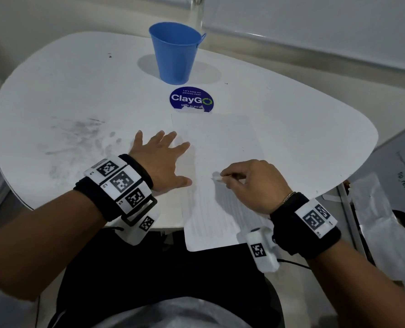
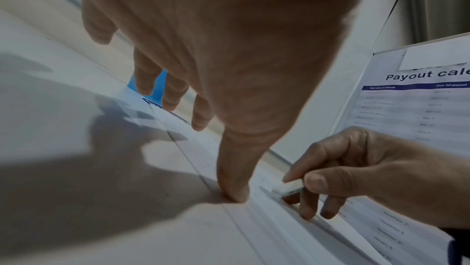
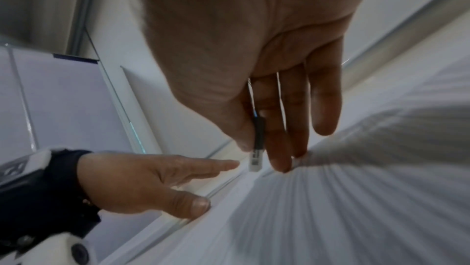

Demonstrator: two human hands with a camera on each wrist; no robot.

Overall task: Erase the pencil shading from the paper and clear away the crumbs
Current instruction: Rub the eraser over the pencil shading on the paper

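A white sheet of paper lies on the table, its near end hanging over the front edge; faint grey pencil shading covers its lower part. My left hand lies flat with spread fingers on the paper's left edge, thumb pressed down. My right hand pinches a small white eraser between thumb and fingers, its tip against the paper. In the right wrist view the eraser shows a dark sleeve and a white tip. No crumbs are plain to see.
A blue bucket stands at the back of the white table, with a round blue ClayGo sticker just beyond the paper. Grey smudges mark the table's left side. A printed board stands to the right.
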